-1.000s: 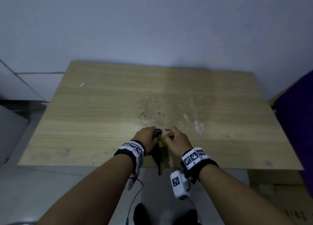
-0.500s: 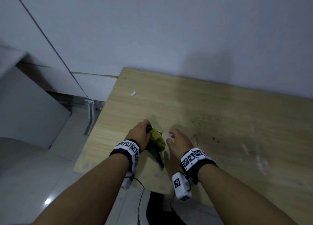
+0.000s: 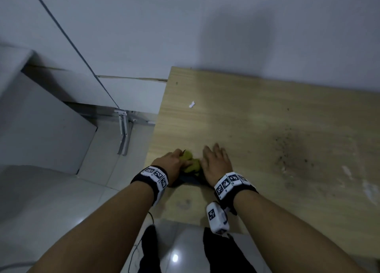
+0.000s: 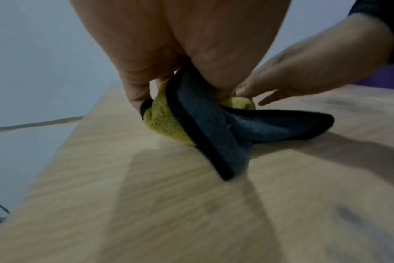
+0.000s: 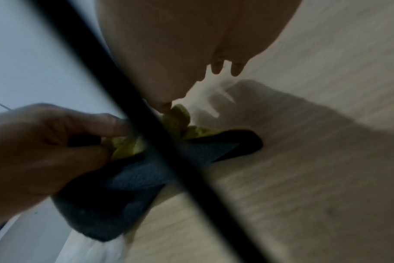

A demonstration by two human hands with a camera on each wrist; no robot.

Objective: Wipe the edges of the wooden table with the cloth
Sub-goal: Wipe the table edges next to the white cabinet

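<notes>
The wooden table (image 3: 267, 128) fills the right and centre of the head view, its left edge running down toward the lower centre of the frame, with tiled floor (image 3: 51, 200) open beyond it at lower left. Only this view shows dark specks (image 3: 287, 147) right of centre and a white scrap (image 3: 192, 104) near the far left corner. The cloth (image 3: 190, 164), yellow-green with a grey side and black trim, lies bunched on the tabletop near that left edge. The left wrist view shows the left hand (image 4: 169, 53) curled round the cloth (image 4: 191, 124), pinching it. The right hand (image 3: 216, 163) has straight, spread fingers beside it, thumb touching. The wristband markers (image 3: 228, 182) carry square codes, no readable words.
</notes>
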